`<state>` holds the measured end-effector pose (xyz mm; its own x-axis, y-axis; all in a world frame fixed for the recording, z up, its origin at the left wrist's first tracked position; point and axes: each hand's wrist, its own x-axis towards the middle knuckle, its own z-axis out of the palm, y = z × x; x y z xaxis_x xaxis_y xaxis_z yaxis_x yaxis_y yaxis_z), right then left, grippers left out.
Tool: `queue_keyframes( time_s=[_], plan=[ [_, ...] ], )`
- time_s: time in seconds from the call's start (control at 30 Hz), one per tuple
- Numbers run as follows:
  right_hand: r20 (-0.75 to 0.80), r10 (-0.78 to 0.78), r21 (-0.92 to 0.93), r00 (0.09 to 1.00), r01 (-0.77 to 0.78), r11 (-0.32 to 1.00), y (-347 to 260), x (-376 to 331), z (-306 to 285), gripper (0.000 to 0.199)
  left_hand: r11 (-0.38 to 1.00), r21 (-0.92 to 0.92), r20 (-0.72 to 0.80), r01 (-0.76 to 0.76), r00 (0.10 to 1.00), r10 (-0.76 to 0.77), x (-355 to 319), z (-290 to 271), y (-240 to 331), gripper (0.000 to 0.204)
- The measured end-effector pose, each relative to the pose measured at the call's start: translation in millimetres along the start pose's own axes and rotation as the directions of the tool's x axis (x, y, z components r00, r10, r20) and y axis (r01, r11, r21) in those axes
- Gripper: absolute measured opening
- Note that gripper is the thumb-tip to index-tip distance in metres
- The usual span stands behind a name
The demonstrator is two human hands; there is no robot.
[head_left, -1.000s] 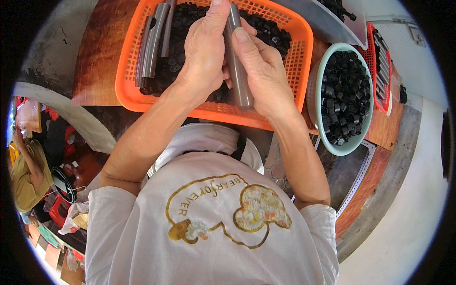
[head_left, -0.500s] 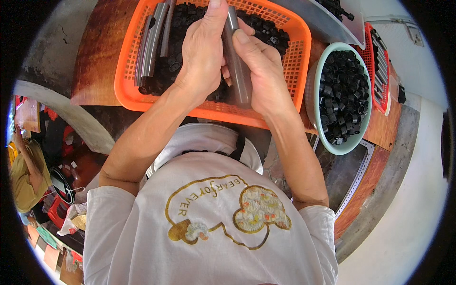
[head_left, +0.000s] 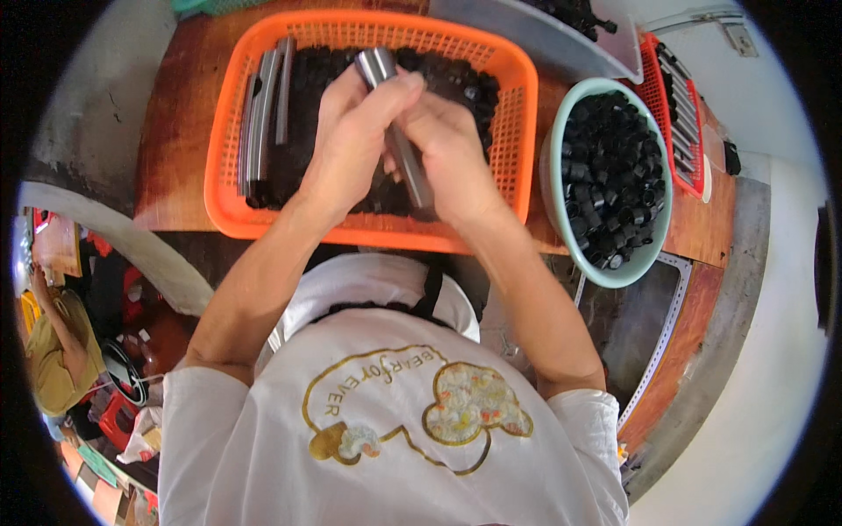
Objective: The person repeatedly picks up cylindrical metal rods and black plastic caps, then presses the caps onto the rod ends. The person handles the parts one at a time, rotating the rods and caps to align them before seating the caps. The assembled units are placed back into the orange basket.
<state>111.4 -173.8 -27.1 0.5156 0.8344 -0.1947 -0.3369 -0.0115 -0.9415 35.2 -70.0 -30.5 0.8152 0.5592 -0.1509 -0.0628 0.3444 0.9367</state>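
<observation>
Two hands over the orange basket (head_left: 517,123): left hand (head_left: 351,145) and right hand (head_left: 452,153) clenched around one grey tube (head_left: 399,140); best gripped firmly near its top end.

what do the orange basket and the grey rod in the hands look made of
Orange basket: likely moulded plastic, given its uniform bright colour and perforated lattice walls. Grey rod, held by both the left hand and right hand: smooth with a dull sheen, possibly metal or plastic tube; unclear.
</observation>
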Motion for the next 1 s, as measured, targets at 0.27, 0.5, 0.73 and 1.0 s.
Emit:
queue_keyframes(
  time_s=[0.27,0.5,0.73,1.0],
  plan=[
    [-0.060,0.056,0.139,0.997,-0.047,0.989,-1,2,1,0.045,0.996,-0.084,-0.027,0.019,0.999,-0.022,8,8,3,0.060],
    [-0.011,0.014,0.062,1.000,-0.014,0.998,7,5,-8,0.045,0.996,-0.083,0.001,0.014,1.000,-0.014,9,-1,-5,0.061],
    [0.001,0.009,0.032,1.000,-0.009,0.999,0,4,-13,0.038,1.000,-0.021,0.114,-0.009,0.993,0.012,7,0,-5,0.034],
    [-0.020,-0.032,0.004,0.999,0.032,0.999,-2,-3,-11,0.041,1.000,0.009,0.109,0.012,0.994,-0.013,2,5,2,0.027]
  ],
)
